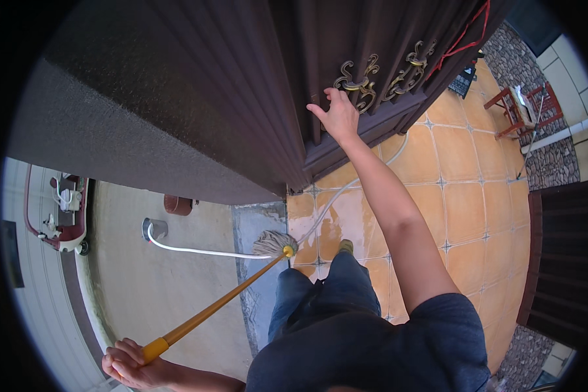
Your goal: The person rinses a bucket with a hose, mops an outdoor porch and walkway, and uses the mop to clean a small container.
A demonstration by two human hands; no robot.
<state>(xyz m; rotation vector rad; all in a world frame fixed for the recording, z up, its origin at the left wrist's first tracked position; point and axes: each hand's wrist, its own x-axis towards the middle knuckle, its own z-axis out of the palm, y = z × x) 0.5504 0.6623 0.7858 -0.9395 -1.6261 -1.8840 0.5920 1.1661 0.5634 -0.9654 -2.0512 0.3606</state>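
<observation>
My left hand, at the lower left, is closed around the yellow grip end of a mop handle. The handle slopes up to a grey string mop head, which lies at the doorway edge between grey concrete and orange tiles. My right hand is raised at a dark brown door, thumb and fingers apart, holding nothing. Beside its fingers is a brass scroll ornament on the door. Whether the hand touches the door cannot be told.
A white hose runs from a grey bucket to the mop head; a pale hose crosses the wet tiles beyond it. A brown pot, a red-and-white vehicle and a red wooden chair stand farther off.
</observation>
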